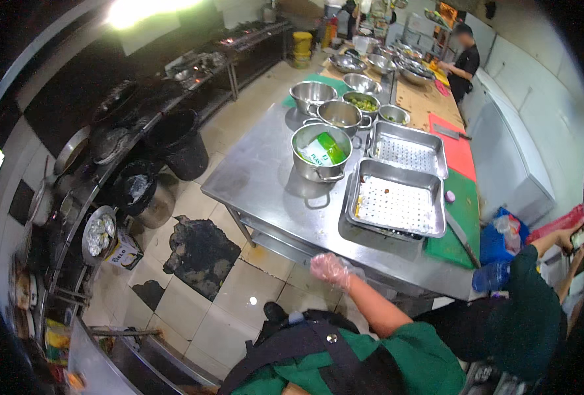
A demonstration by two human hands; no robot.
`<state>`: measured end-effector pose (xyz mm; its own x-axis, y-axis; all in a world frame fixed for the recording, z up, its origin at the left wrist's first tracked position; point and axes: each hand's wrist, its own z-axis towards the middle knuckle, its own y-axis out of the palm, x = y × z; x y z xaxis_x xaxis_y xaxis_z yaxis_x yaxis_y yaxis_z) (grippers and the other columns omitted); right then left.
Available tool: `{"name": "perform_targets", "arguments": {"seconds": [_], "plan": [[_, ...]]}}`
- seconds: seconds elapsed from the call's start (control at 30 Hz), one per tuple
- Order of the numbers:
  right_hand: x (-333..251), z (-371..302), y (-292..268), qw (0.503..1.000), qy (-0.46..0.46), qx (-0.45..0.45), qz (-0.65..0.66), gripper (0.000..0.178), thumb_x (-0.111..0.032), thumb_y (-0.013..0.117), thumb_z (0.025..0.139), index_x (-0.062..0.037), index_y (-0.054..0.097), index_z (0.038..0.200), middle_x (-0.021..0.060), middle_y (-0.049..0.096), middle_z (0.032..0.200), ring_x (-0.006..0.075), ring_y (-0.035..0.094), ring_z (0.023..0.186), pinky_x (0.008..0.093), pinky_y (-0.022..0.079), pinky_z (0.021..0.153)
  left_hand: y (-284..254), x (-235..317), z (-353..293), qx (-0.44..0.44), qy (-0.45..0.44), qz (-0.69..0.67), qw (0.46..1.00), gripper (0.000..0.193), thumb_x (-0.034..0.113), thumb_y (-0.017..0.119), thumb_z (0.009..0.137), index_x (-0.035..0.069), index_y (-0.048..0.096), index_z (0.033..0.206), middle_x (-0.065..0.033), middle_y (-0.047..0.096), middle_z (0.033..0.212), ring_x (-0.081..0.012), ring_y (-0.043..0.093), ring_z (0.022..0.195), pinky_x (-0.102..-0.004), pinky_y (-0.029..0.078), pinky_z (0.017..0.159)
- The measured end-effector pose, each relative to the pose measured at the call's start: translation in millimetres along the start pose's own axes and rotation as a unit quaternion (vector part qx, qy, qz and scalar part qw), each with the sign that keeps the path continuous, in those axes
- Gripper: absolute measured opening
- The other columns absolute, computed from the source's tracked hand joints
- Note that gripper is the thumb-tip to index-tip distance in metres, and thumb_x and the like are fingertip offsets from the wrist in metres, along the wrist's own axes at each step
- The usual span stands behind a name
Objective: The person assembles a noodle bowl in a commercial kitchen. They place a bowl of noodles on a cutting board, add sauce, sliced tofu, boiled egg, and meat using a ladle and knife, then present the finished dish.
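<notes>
My right hand [330, 270], in a clear plastic glove, hangs over the tiled floor just off the near edge of the steel table [259, 172]. Its fingers look curled in, and I see nothing in them. Only a sliver of skin shows at the lower edge on my left side; my left hand is out of view. Nearest on the table stand a steel pot [311, 170] with a green-and-white plastic packet [328, 150] inside, and two perforated steel trays, a near one [397, 204] holding a few scraps and a far one [407, 150].
A long knife [462, 238] lies on the green cutting board [451, 253], another knife [446, 131] on the red board [455, 150]. At the right a co-worker in green [532, 309] reaches away. Black bins [185, 148] and a broken dark floor patch [201, 257] are at left.
</notes>
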<state>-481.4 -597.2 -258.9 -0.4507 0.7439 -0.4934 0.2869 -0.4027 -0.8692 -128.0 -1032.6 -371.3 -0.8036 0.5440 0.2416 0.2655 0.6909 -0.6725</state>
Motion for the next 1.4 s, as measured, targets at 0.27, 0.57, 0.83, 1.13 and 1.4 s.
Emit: {"name": "perform_targets", "arguments": {"seconds": [0.27, 0.57, 0.83, 1.13, 1.4], "plan": [[-57, 118, -85, 0.980, 0.159, 0.104, 0.055, 0.034, -0.034, 0.057, 0.087, -0.0042, 0.060, 0.072, 0.0198, 0.062, 0.071, 0.0402, 0.061, 0.069, 0.0471, 0.049, 0.066, -183, 84, 204, 0.092, 0.104, -0.007, 0.990, 0.040, 0.024, 0.050, 0.091, 0.001, 0.062, 0.122, -0.0227, 0.063, 0.120, -0.0395, 0.060, 0.111, -0.0452, 0.046, 0.097], [-78, 294, -73, 0.981, 0.122, 0.148, 0.018, 0.032, -0.033, 0.059, 0.090, -0.0073, 0.058, 0.070, 0.0185, 0.057, 0.066, 0.0374, 0.059, 0.063, 0.0474, 0.047, 0.061, -370, 297, 348, 0.093, 0.296, -0.105, 0.945, 0.043, 0.017, 0.061, 0.088, -0.003, 0.058, 0.125, -0.0109, 0.069, 0.097, -0.0208, 0.065, 0.091, -0.0345, 0.051, 0.084], [-133, 464, -103, 0.988, 0.131, 0.027, -0.074, 0.024, -0.031, 0.051, 0.093, -0.0133, 0.065, 0.102, 0.0107, 0.070, 0.093, 0.0350, 0.068, 0.084, 0.0509, 0.056, 0.074, -378, 146, 478, 0.068, 0.272, 0.239, 0.930, 0.042, 0.031, 0.055, 0.088, 0.003, 0.064, 0.118, -0.0249, 0.065, 0.112, -0.0395, 0.061, 0.106, -0.0465, 0.049, 0.089], [-139, 527, -82, 0.932, 0.335, 0.139, -0.002, 0.019, -0.028, 0.058, 0.087, -0.0135, 0.069, 0.092, 0.0143, 0.070, 0.086, 0.0347, 0.068, 0.077, 0.0465, 0.055, 0.074, -484, 205, 570, -0.012, 0.102, 0.097, 0.990, 0.034, 0.026, 0.058, 0.087, 0.003, 0.068, 0.111, -0.0223, 0.068, 0.107, -0.0370, 0.065, 0.094, -0.0444, 0.051, 0.081], [-153, 559, -73, 0.840, 0.470, 0.269, 0.027, 0.025, -0.037, 0.062, 0.087, -0.0135, 0.070, 0.083, 0.0146, 0.068, 0.075, 0.0356, 0.066, 0.070, 0.0448, 0.055, 0.068, -637, 380, 778, 0.041, 0.164, -0.030, 0.985, 0.028, 0.022, 0.061, 0.085, 0.003, 0.070, 0.104, -0.0200, 0.070, 0.101, -0.0348, 0.068, 0.083, -0.0424, 0.053, 0.073]]}}
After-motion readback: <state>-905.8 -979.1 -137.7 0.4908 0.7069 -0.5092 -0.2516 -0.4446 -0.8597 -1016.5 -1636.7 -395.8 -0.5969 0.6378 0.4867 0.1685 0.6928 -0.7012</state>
